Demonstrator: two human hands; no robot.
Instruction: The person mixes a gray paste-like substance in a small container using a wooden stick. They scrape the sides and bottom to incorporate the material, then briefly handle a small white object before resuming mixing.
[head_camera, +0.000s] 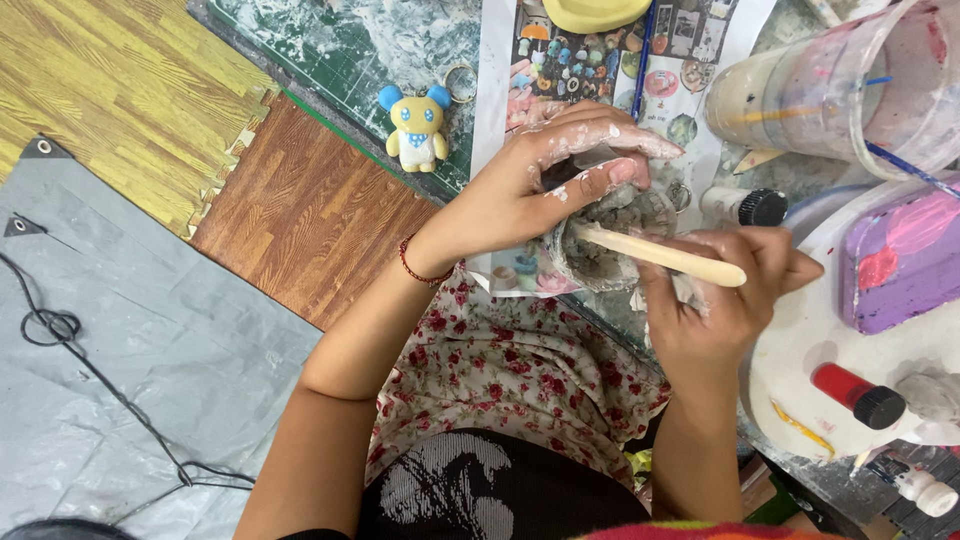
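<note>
Head view: hands (560, 185) around clay cup (610, 240) (grey)

A single view is given, taken from a camera worn on the head and directed steeply downward. The wearer's forearms, lap and both hands are seen at close range near the centre of the frame, the left hand (540, 185) above and the right hand (725, 300) below it. The tabletop (400, 50) is cut off by the upper and right edges. The floor (130, 330), lying farther off, fills the left side. No second view is supplied, so no part is shared.
</note>
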